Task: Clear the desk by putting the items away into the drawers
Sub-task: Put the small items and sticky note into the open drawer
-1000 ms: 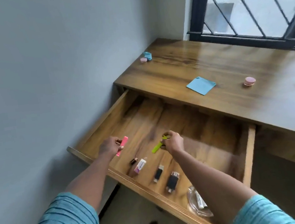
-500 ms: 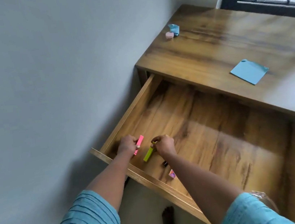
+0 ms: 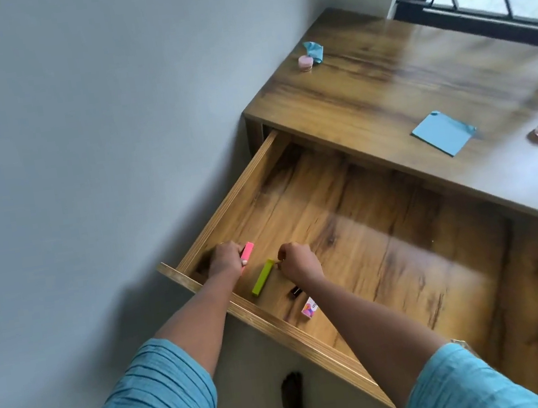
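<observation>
Drawer [image 3: 367, 224] stood pulled out from under the table [image 3: 415, 72], and I saw both hands inside its front left corner. My left grip [image 3: 225, 261] was closed around a pink bar [image 3: 247, 251]. A green bar [image 3: 263, 277] lay flat on the drawer floor, its far end just beside my right grip [image 3: 298, 262], whose fingers were curled; whether they pinched it, I couldn't tell.
</observation>
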### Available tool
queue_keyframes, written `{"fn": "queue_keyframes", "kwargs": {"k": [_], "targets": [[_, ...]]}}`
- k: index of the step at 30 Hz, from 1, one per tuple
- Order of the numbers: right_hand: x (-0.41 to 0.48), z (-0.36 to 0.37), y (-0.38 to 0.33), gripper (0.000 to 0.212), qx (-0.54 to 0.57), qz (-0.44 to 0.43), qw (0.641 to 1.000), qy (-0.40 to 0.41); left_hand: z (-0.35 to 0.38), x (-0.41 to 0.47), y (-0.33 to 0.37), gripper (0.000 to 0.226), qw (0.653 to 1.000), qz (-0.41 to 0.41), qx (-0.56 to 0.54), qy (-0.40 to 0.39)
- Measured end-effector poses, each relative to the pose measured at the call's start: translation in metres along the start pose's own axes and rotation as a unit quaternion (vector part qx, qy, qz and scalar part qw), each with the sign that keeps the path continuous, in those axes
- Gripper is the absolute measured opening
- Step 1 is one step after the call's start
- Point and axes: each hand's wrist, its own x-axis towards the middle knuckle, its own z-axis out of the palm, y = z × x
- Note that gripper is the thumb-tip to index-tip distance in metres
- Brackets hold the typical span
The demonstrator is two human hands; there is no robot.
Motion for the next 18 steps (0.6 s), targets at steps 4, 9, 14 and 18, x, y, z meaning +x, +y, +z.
{"fn": "queue_keyframes", "kwargs": {"k": [4,9,14,18], "targets": [[-0.011,-0.009,0.003,0.015,-0.156,-0.083,0.984,-0.036,-0.002,-0.004,0.006,0.027,0.999,0.004,0.018,0.031],[-0.02,-0.003,0.004,0.024,-0.238,-0.144,0.957,-0.086,-0.007,-0.007,0.015,0.029,0.996,0.02,0.026,0.083],[-0.023,0.011,0.004,0.022,-0.23,-0.187,0.951,-0.09,-0.004,-0.006,0.016,0.029,0.995,0.026,0.023,0.092],[-0.027,0.014,0.005,0.024,-0.236,-0.217,0.942,-0.097,0.0,-0.009,0.015,0.026,0.993,0.042,0.035,0.105]]}}
